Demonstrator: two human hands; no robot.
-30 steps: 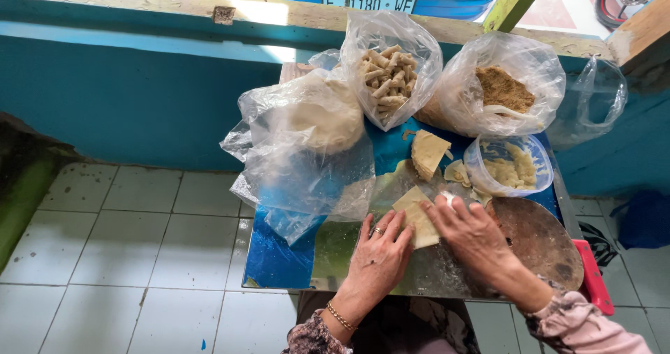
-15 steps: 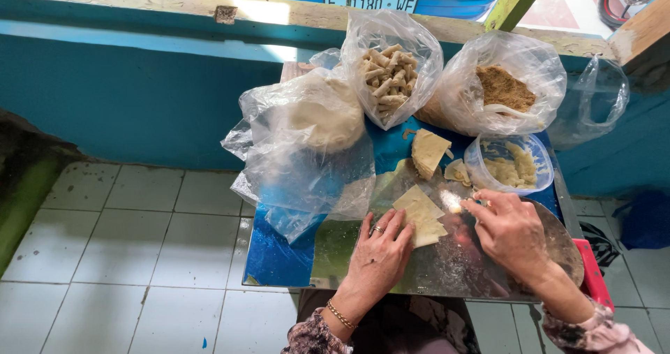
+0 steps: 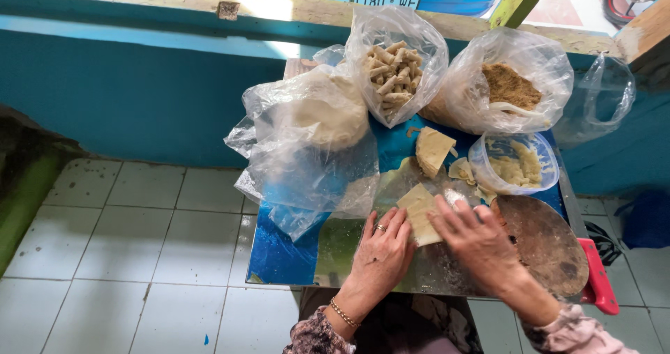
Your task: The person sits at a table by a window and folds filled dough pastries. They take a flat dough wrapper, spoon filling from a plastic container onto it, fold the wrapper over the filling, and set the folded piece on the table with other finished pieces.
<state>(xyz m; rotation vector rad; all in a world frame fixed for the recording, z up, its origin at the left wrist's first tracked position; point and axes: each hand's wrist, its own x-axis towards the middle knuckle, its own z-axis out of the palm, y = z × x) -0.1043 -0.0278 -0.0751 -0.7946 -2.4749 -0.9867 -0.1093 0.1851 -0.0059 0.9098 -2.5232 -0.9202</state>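
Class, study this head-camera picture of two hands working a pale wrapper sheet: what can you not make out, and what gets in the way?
- Head view: the lower part of the pale wrapper sheet is covered by the left hand and right hand.
- What fills the crumpled clear bag: folds and glare blur it.
- The red-handled item: mostly hidden behind the round wooden board.

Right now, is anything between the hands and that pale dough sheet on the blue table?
Nothing visible. The left hand and right hand both rest directly on the dough sheet, one at each side.
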